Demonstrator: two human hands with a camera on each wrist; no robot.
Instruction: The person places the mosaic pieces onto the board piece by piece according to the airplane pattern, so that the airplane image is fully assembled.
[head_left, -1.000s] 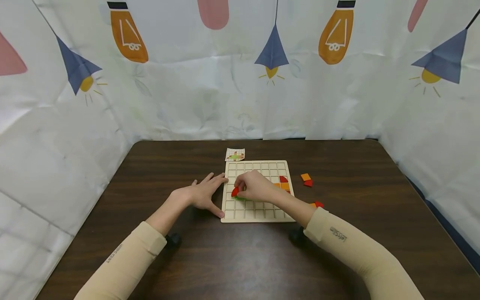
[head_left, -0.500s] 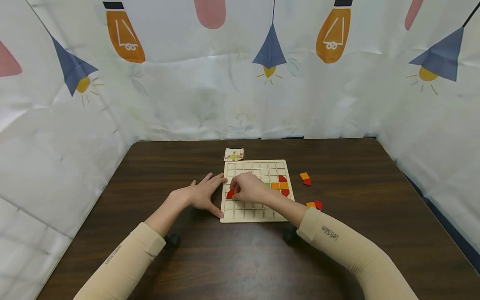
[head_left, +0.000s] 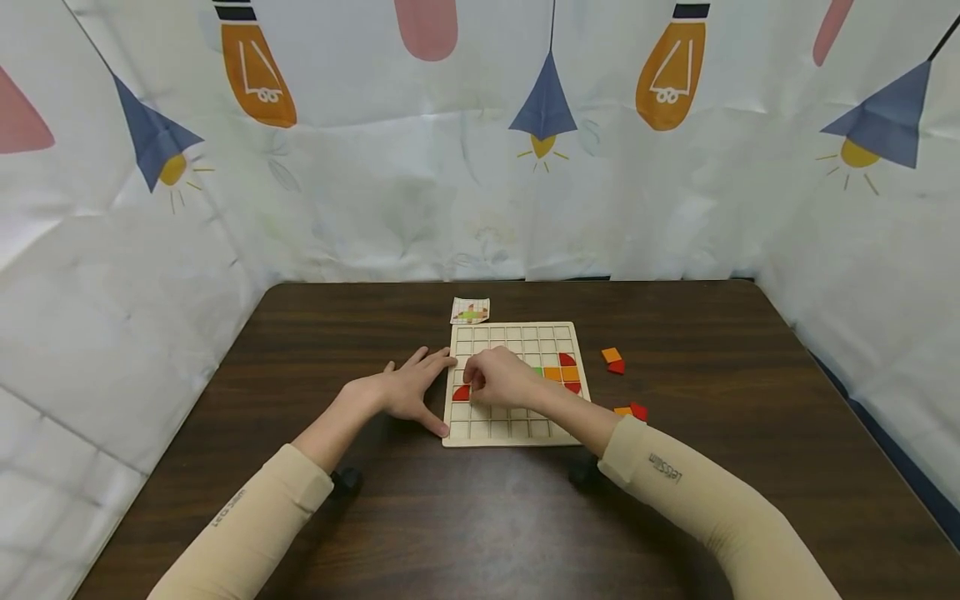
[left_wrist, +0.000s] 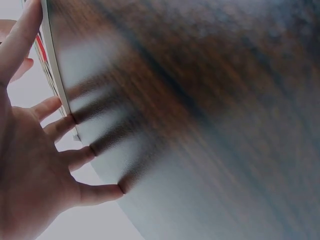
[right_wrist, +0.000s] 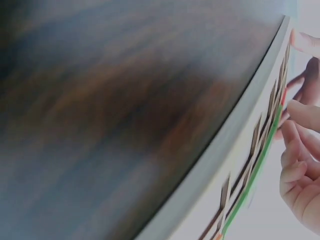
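Note:
A pale wooden grid board [head_left: 510,433] lies on the dark table. My left hand [head_left: 405,389] is spread along its left side, with thumb and fingertips at the edge; the left wrist view also shows these spread fingers [left_wrist: 102,195]. Over the board's left half, my right hand [head_left: 502,379] has bent fingers, their tips at the right side of a red quarter-circle tile [head_left: 461,393]. This tile lies in a left-hand cell. Whether the fingers pinch it is hidden. In the right wrist view a fingertip meets the board beside green tiles [right_wrist: 252,177], mostly covered in the head view.
Orange tiles [head_left: 561,374] and red tiles [head_left: 567,360] sit at the board's right. Loose orange and red tiles [head_left: 616,367] lie on the table farther right, with another group [head_left: 637,412] near the right forearm. A small pattern card [head_left: 470,311] lies behind the board.
My right hand has moved slightly left, and the red tile has gone from tilted between the fingers to flat in its cell. The left hand stays in place.

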